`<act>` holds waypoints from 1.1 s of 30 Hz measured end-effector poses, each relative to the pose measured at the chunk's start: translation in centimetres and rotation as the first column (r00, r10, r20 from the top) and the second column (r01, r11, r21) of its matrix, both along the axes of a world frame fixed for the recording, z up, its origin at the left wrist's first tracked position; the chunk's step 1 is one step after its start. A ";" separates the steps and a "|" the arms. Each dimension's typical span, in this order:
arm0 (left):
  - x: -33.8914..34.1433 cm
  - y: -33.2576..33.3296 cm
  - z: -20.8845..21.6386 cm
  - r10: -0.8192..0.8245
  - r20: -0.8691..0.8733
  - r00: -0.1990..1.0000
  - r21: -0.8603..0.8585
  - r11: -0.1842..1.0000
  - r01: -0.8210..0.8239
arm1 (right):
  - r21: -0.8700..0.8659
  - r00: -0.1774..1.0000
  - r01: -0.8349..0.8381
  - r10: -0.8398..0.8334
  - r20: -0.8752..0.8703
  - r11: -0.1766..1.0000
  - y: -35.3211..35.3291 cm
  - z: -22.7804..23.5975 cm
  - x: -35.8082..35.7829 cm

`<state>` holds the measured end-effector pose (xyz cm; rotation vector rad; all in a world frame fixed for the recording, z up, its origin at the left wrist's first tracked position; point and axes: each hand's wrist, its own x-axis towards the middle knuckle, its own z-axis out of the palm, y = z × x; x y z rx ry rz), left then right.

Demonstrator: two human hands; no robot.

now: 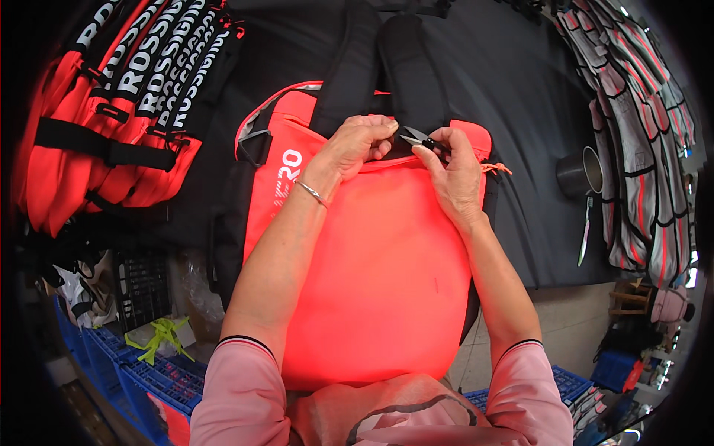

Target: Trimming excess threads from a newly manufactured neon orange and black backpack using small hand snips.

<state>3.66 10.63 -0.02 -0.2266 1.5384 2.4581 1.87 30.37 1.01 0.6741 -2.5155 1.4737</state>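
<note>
Snips [425, 141] gripped in R hand [459, 171], slanting up-L, tips twd pinched L hand [352, 146] (hold unclear). Bag [372, 282] past edge of counter [539, 238].

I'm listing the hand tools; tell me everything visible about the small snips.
The snips have two pointed, silvery blades, metal by their look, parted in a narrow V, and dark handles mostly hidden by the right hand, which grips them. They point leftward, toward the left hand, near the upper edge of the red bag. Whether the tips touch anything is unclear.
</note>
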 end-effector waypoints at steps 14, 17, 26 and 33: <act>0.0 -0.4 -0.1 -0.023 0.002 1.000 0.098 0.995 0.023 | 0.131 0.957 -0.001 0.039 -0.288 0.991 0.8 1.6 -0.7; 0.0 -0.4 -0.2 -0.020 -0.001 1.000 0.096 0.995 0.020 | 0.118 0.939 -0.039 0.077 -0.336 0.992 0.7 1.8 -0.7; 0.0 -0.3 0.4 -0.043 0.006 0.999 0.065 0.997 0.043 | 0.327 0.880 -0.003 0.158 -0.448 0.945 0.5 2.8 -1.0; 0.0 -0.5 0.2 -0.039 0.012 0.999 0.111 0.993 0.037 | 0.143 0.942 -0.054 0.098 -0.321 0.988 1.6 2.4 -1.4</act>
